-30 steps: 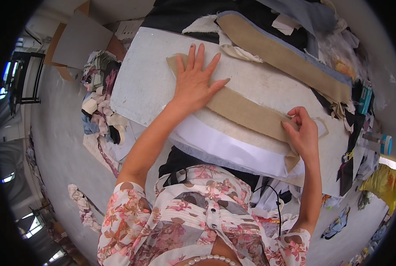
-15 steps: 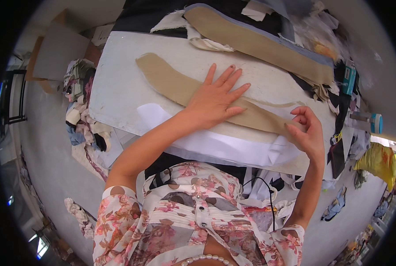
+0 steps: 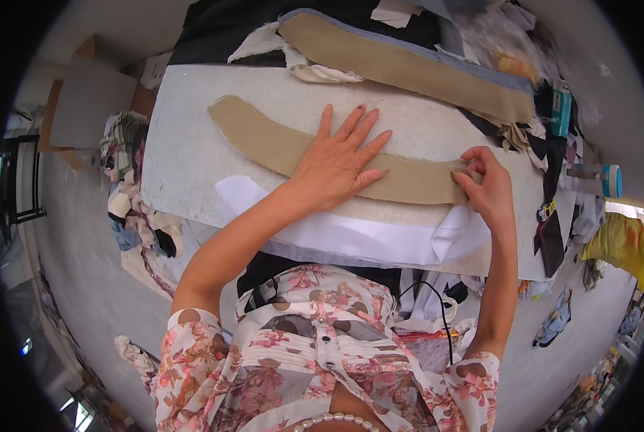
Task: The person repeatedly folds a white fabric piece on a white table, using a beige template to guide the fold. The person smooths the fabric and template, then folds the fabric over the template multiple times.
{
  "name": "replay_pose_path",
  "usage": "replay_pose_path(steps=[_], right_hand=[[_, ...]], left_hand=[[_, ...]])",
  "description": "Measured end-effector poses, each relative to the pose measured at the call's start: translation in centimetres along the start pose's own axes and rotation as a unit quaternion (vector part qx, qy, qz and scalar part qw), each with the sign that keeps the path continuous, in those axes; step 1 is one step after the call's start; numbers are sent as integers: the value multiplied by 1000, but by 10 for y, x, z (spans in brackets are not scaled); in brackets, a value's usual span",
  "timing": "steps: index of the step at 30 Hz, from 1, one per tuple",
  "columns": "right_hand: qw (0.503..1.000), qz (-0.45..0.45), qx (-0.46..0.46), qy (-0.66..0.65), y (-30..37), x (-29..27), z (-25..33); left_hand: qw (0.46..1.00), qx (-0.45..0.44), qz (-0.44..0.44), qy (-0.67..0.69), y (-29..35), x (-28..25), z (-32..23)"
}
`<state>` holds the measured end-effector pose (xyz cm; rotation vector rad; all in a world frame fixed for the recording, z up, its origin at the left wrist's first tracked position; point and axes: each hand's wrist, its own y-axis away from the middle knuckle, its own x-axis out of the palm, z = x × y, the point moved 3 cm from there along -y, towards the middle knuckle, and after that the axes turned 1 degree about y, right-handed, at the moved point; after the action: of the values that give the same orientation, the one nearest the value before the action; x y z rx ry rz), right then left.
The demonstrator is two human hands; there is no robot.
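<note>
A: Where is the long, curved strip of tan woven cloth [image 3: 257, 140]?
B: Flat on the pale grey-white tabletop [image 3: 174, 155], across the middle, its rounded end toward the left.

A: And the left hand [image 3: 340, 162]?
B: Open, palm down on the strip's middle, with the fingers spread and their tips reaching past its far edge onto the tabletop.

A: What about the right hand [image 3: 486, 183]?
B: It's at the strip's right end, fingers curled and thumb near them. I cannot tell whether it pinches the cloth.

A: What lies closest to that strip?
B: On the near side, a curved piece of smooth white cloth [image 3: 358, 236], folded over at its right end. The left forearm crosses above it.

A: And on the far side?
B: A ragged, off-white cloth scrap [image 3: 318, 73], then another long tan cloth piece [image 3: 408, 68] with blue-grey fabric along its far edge. Black cloth [image 3: 203, 36] spreads behind.

A: Further out?
B: A heap of mixed fabric scraps [image 3: 127, 205] left of the tabletop, and a crumpled yellow bag [image 3: 617, 248] well off to the right.
</note>
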<state>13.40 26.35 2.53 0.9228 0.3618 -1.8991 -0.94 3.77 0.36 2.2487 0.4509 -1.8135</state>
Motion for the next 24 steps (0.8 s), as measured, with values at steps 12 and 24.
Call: replay_pose_path(steps=[12, 24], right_hand=[[993, 10, 52, -109, 10, -29, -18], [995, -84, 13, -54, 1, -28, -36]], left_hand=[[993, 90, -33, 64, -39, 24, -60], [992, 99, -39, 75, -39, 23, -59]])
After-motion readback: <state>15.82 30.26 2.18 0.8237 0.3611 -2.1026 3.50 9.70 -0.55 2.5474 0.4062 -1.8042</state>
